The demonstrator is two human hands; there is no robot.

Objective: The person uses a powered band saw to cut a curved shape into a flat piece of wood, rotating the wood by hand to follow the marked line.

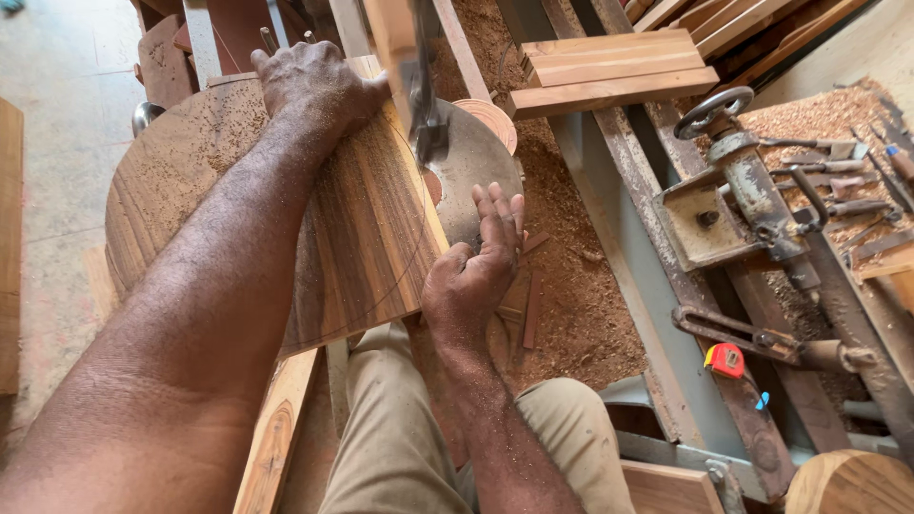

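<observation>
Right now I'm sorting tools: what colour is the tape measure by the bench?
Red with a yellow face, the tape measure; head view.

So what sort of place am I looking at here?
Most likely a woodworking shop: a wooden panel lies on a saw table, sawdust covers the machine bed, and cut planks are stacked behind.
</observation>
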